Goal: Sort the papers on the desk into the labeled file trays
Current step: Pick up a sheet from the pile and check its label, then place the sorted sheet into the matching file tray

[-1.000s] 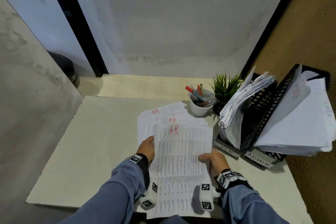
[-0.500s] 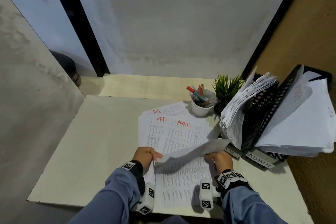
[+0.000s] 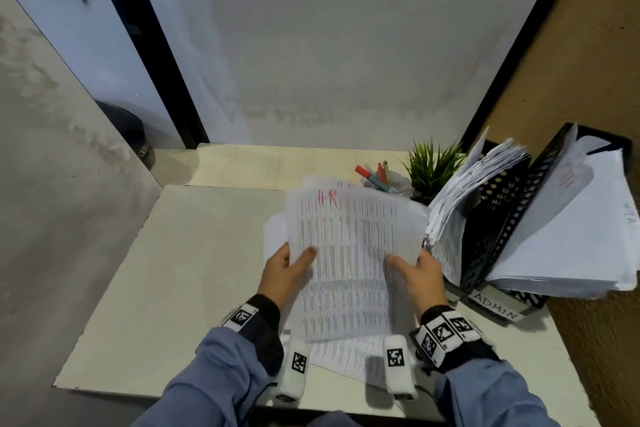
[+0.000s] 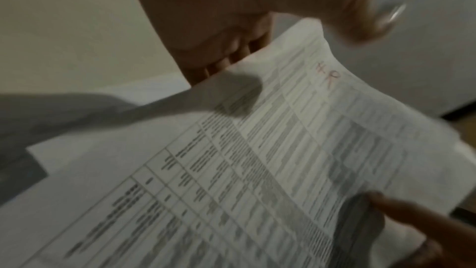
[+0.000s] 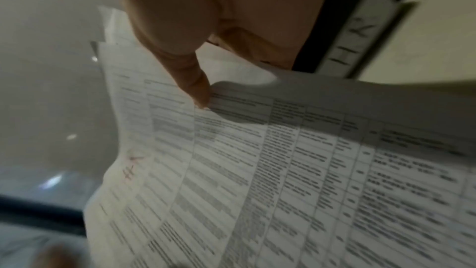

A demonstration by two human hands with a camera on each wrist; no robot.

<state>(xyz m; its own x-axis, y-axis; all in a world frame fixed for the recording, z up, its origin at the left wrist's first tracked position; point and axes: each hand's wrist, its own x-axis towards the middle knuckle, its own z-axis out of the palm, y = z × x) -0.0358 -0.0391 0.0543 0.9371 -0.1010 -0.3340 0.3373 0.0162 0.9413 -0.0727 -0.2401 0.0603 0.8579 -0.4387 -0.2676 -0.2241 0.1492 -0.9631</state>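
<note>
A printed sheet marked HR in red [image 3: 349,253] is held up above the desk [image 3: 173,288] by both hands. My left hand [image 3: 287,270] pinches its left edge, thumb on top. My right hand [image 3: 415,274] pinches its right edge. The left wrist view shows the HR sheet [image 4: 296,150] close up, and the right wrist view shows the same sheet [image 5: 257,170] under my thumb. More papers [image 3: 346,354] lie on the desk beneath. Two black file trays stand at the right: the nearer-left tray [image 3: 498,204] stuffed with papers and the ADMIN tray [image 3: 498,308].
A white cup of pens [image 3: 384,180] and a small green plant [image 3: 433,166] stand behind the papers. A wall closes the back and a brown panel the right. The left half of the desk is bare.
The HR sheet, bent low over the pile half a second ago, is now raised upright and further forward, with both hands gripping its sides. The ADMIN sheets below are hidden behind it.
</note>
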